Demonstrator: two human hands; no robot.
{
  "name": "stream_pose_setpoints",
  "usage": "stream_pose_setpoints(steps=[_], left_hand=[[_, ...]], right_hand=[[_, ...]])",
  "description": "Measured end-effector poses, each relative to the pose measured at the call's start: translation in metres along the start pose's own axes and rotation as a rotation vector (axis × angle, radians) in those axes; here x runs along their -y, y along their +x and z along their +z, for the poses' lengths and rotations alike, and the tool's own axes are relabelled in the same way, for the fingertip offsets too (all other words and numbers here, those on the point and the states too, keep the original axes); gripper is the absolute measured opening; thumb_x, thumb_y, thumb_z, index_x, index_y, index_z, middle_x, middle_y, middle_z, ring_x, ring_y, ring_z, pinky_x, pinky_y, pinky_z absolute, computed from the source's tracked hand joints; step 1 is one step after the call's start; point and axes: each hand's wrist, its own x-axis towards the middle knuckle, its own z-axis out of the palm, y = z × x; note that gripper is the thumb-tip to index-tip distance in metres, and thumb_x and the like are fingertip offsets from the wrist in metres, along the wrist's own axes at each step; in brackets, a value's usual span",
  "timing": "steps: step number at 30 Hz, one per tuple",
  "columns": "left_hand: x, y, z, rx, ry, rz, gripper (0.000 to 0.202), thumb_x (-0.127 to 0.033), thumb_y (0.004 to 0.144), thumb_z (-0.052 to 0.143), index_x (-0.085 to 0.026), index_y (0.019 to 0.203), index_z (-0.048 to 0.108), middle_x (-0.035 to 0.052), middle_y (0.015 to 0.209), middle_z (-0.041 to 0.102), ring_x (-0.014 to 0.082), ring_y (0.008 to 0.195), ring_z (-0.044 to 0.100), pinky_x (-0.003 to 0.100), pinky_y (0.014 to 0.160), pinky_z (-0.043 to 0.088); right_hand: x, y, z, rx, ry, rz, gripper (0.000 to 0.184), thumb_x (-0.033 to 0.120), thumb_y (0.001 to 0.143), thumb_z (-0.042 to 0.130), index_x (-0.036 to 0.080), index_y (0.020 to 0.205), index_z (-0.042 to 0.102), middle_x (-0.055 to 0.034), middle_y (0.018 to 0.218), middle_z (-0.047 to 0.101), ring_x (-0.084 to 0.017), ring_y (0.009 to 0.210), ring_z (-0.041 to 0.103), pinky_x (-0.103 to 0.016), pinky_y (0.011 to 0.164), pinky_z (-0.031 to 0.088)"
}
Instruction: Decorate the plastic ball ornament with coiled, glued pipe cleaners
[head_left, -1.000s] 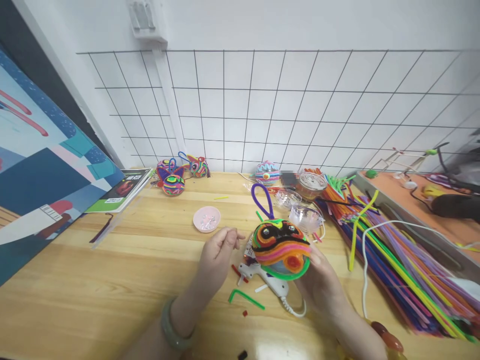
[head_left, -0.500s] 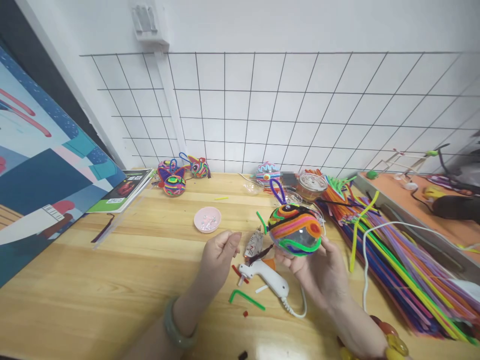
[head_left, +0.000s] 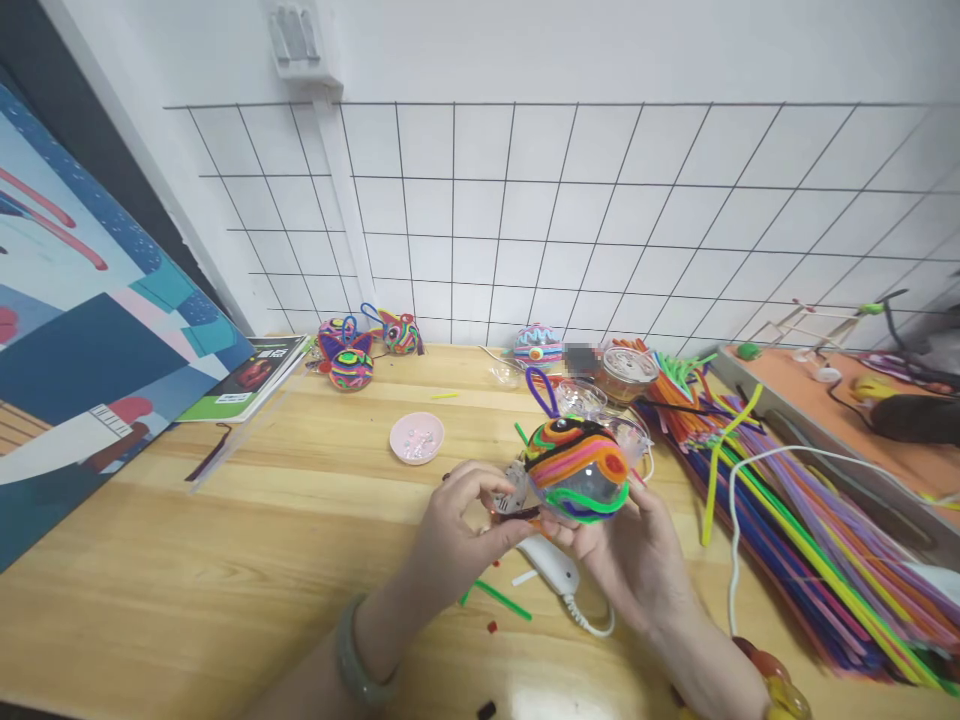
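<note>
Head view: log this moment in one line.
Right hand: holds colorful ball | Left hand: open beside ball | Glue gun: on table, partly hidden | Pink dish: on table

clear ball (head_left: 589, 482), part-covered in multicolored fuzzy strips (head_left: 566, 458), held aloft; purple loop (head_left: 551, 402) on top, leaning left.

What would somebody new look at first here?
Probably the rainbow-striped ball, held up in the right hand near the middle. Next might come the big bundle of colourful pipe cleaners lying on the right, then the blue picture board tilted at the far left.
</note>
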Motion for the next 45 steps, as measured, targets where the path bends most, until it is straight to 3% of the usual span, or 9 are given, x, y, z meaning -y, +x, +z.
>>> stream_pose_setpoints(steps=[3,9,19,31,37,45], left_hand=[[-0.001,-0.003,0.002,0.003,-0.053,-0.005,0.030,-0.034,0.068,0.078,-0.019,0.085,0.059,0.0062,0.088,0.061,0.0195,0.082,0.057,0.032,0.075,0.047],[-0.002,-0.007,0.006,0.038,-0.246,-0.197,0.037,-0.033,0.068,0.077,-0.022,0.089,0.048,0.0024,0.093,0.058,0.0176,0.088,0.057,0.031,0.084,0.045],[-0.003,-0.004,0.006,0.066,-0.413,-0.366,0.039,-0.035,0.069,0.076,-0.022,0.082,0.041,-0.0014,0.079,0.057,0.0136,0.074,0.058,0.025,0.063,0.047],[0.012,-0.006,0.005,0.066,-0.481,-0.339,0.038,-0.041,0.074,0.073,-0.021,0.096,0.050,0.0023,0.096,0.054,0.0130,0.079,0.057,0.023,0.061,0.048],[0.002,-0.005,0.005,0.050,-0.434,-0.370,0.047,-0.035,0.063,0.082,-0.022,0.090,0.046,0.0014,0.090,0.056,0.0145,0.083,0.055,0.023,0.064,0.048],[-0.002,-0.004,0.004,0.046,-0.432,-0.324,0.040,-0.027,0.066,0.078,-0.022,0.086,0.045,0.0001,0.089,0.057,0.0134,0.083,0.055,0.025,0.072,0.045]], right_hand=[[-0.006,-0.002,0.004,0.038,0.001,0.000,0.028,0.046,0.086,0.053,0.026,0.097,0.071,-0.0033,0.098,0.076,-0.027,0.086,0.071,-0.049,0.086,0.053],[-0.015,-0.005,0.009,0.040,-0.002,-0.006,0.026,0.042,0.086,0.056,0.025,0.100,0.071,-0.0044,0.104,0.075,-0.027,0.094,0.070,-0.046,0.086,0.055],[-0.016,-0.006,0.008,0.082,-0.009,0.075,0.028,0.040,0.088,0.056,0.022,0.105,0.069,-0.0058,0.104,0.075,-0.023,0.091,0.070,-0.037,0.080,0.056],[-0.009,-0.004,0.001,0.018,0.055,0.167,0.032,0.042,0.084,0.061,0.016,0.099,0.070,-0.0113,0.090,0.077,-0.023,0.077,0.073,-0.034,0.074,0.055],[-0.014,-0.005,0.004,0.063,0.069,0.094,0.029,0.039,0.087,0.059,0.018,0.105,0.069,-0.0093,0.103,0.075,-0.023,0.088,0.071,-0.035,0.076,0.055],[-0.018,-0.006,0.005,0.079,0.065,0.045,0.024,0.037,0.086,0.061,0.023,0.103,0.070,-0.0063,0.106,0.074,-0.025,0.096,0.068,-0.040,0.085,0.054]])
